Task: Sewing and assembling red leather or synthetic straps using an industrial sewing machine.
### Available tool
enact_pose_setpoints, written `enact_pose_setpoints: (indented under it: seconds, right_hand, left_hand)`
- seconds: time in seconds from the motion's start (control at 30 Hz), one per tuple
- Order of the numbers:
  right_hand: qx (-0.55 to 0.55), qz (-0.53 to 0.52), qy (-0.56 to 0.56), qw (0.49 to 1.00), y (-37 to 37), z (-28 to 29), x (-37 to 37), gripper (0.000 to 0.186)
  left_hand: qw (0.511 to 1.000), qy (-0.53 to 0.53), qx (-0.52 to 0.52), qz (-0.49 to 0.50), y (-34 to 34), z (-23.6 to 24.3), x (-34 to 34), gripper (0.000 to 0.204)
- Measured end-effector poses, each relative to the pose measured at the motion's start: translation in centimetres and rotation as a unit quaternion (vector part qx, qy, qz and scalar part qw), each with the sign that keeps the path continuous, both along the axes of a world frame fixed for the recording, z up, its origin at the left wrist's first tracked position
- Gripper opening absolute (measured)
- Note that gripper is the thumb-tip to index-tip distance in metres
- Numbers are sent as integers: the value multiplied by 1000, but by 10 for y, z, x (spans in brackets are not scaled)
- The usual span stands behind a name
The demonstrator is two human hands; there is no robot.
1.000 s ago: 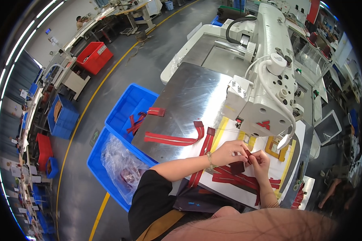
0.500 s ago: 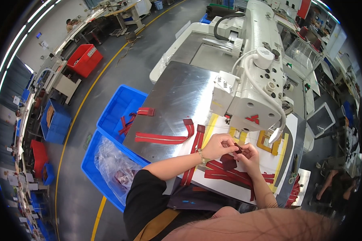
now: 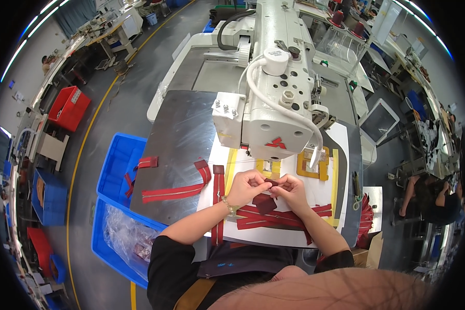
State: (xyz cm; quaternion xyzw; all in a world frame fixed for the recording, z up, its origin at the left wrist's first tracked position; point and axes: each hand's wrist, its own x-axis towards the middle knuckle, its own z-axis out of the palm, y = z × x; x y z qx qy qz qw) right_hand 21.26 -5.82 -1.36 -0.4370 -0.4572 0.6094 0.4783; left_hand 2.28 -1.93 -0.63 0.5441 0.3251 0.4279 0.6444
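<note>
My left hand [image 3: 245, 189] and my right hand [image 3: 290, 193] meet in front of the sewing machine head, fingertips pinched on a small dark red fabric piece [image 3: 272, 182]. The fingers partly cover it. Just below them a dark red square patch [image 3: 264, 204] lies on a pile of red zippers [image 3: 261, 221] with metal teeth. Left of my left hand, one red zipper [image 3: 218, 206] runs lengthwise over the white sheet. Another zipper [image 3: 175, 192], bent at its tabbed end, rests on the metal plate [image 3: 183, 134].
The white sewing machine [image 3: 279, 113] stands directly beyond my hands. A yellow frame [image 3: 313, 164] sits under its right side. Blue bins [image 3: 120, 165] flank the table's left, one with clear plastic. More red zippers [image 3: 366, 219] hang at the right edge, near scissors [image 3: 357, 201].
The view has turned, so the machine and table appear further left and more upright. Both hands stay together at the small fabric piece.
</note>
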Motion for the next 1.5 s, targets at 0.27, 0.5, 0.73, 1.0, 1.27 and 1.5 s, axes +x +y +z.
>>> enact_pose_setpoints:
  seconds: [0.27, 0.5, 0.73, 1.0, 1.27, 1.5]
  right_hand:
    - [-11, 10, 8, 1000, 1, 0, -2, 12]
    - [-13, 11, 15, 1000, 1, 1, 0, 10]
    - [-11, 13, 14, 1000, 2, 0, -1, 10]
    - [-1, 29, -12, 1000, 1, 2, -1, 8]
    - [14, 35, 7, 999, 1, 4, 3, 7]
    - [14, 29, -2, 999, 2, 5, 2, 7]
  left_hand:
    - [1000, 13, -10, 18, 1, -3, 2, 17]
    - [999, 40, 22, 0, 5, -6, -1, 12]
    - [999, 36, 19, 12, 5, -13, 1, 13]
    - [997, 52, 44, 20, 3, -7, 0, 16]
    - [956, 233, 161, -71, 10, 14, -7, 27]
    - [951, 226, 193, -90, 8, 13, -4, 31]
